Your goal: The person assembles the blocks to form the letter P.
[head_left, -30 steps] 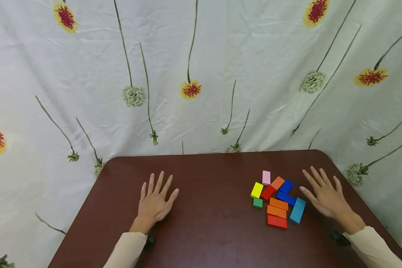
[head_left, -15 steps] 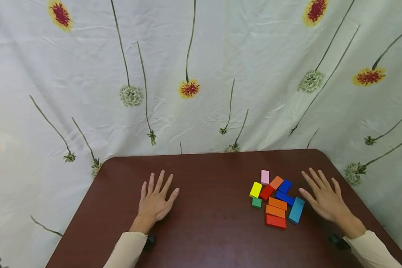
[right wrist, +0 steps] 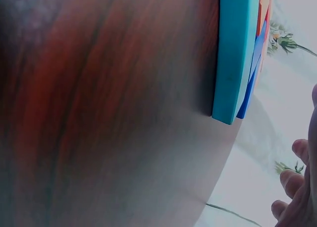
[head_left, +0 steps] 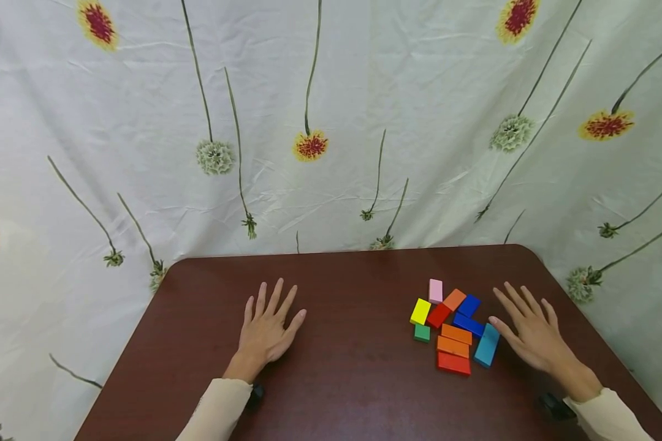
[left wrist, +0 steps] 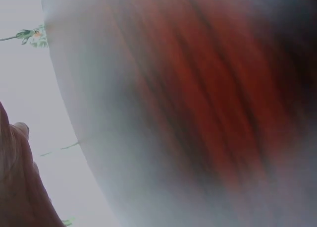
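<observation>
Plainly, left fingers (head_left: 274, 299) straight and wide apart, right fingers (head_left: 518, 299) likewise, near the light-blue block (head_left: 486, 346).

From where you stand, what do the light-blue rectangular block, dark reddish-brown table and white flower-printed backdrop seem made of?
The light-blue block looks like painted wood, perhaps plastic: smooth, evenly coloured, crisp-edged. The table looks like satin-finished wood or laminate, from its streaked grain and pale reflections. The backdrop seems matte fabric, judging by its creases.
</observation>
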The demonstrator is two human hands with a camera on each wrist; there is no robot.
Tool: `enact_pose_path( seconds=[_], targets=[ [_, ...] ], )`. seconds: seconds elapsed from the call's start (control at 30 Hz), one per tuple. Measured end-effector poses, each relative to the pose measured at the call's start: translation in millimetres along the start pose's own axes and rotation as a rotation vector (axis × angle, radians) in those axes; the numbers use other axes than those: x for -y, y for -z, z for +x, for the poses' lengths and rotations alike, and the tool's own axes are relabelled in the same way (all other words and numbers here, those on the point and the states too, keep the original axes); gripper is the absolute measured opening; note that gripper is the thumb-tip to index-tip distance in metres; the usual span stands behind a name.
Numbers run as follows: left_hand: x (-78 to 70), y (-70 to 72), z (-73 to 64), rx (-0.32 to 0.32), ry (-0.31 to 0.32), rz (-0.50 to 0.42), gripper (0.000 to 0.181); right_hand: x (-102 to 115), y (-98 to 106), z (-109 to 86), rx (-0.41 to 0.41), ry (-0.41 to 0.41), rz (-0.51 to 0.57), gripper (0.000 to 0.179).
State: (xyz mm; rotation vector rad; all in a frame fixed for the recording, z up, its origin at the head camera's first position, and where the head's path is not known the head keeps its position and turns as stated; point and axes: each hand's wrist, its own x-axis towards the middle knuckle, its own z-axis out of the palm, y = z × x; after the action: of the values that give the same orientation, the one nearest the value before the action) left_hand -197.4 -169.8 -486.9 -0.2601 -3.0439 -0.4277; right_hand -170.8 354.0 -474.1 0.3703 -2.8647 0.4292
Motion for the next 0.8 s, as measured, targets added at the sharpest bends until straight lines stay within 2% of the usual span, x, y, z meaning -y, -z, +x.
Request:
enact_pose_path(
  seconds=[0.1,0.33,0.53,0.8],
  targets=[
    [-6.0,-1.5,3.0,-0.003,-0.014,-0.001,0.069,2,-1,-1.3,-0.004,0.000,-0.001,0.068],
    [-20.9,-7.3,8.8,0.053,-0.040,-0.002,0.068,5,-2,-5.0,0.009,-0.003,0.003,0.068],
    [-35.4,-10.2,15.3,0.050,-0.065,-0.007,0.067,7,-2,-7.1,0.028,-0.013,-0.017,0.068],
    [-54.8,-14.4,23.8,0.085,-0.105,-0.061,0.066,11,-1,-8.6,0.083,-0.043,0.007,0.068]
  ],
)
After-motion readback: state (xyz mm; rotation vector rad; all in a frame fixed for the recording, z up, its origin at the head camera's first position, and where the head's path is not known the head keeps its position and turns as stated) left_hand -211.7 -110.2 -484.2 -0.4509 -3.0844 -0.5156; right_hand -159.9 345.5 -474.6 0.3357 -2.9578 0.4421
